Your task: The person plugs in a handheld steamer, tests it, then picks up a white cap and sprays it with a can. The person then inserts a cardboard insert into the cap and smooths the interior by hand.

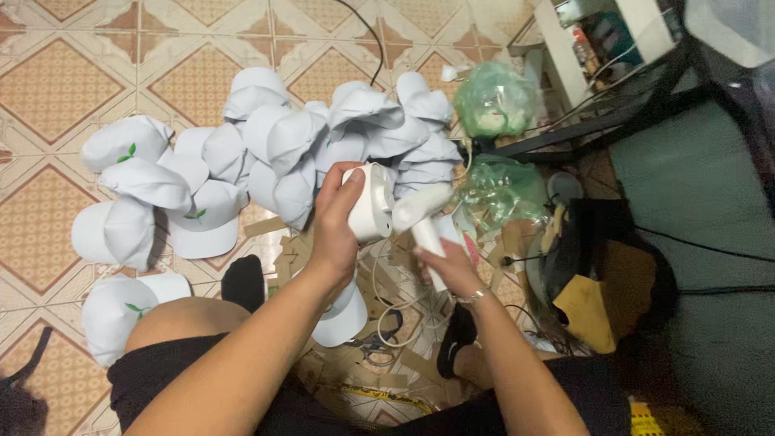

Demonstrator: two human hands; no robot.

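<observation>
My left hand [335,218] grips a white cap [373,202] by its crown, holding it up above my lap. My right hand [444,262] holds the handle of a white hand-held device [421,211] whose head points into the cap. A thin bracelet sits on my right wrist. Another white cap [343,315] lies under my left forearm, over scraps of cardboard.
A heap of white caps [282,145], some with a small green leaf mark, covers the tiled floor [56,81] ahead and left. Green plastic bags [494,101] lie to the right, beside a dark table frame [613,121], cables and a yellow-and-black bag [593,303].
</observation>
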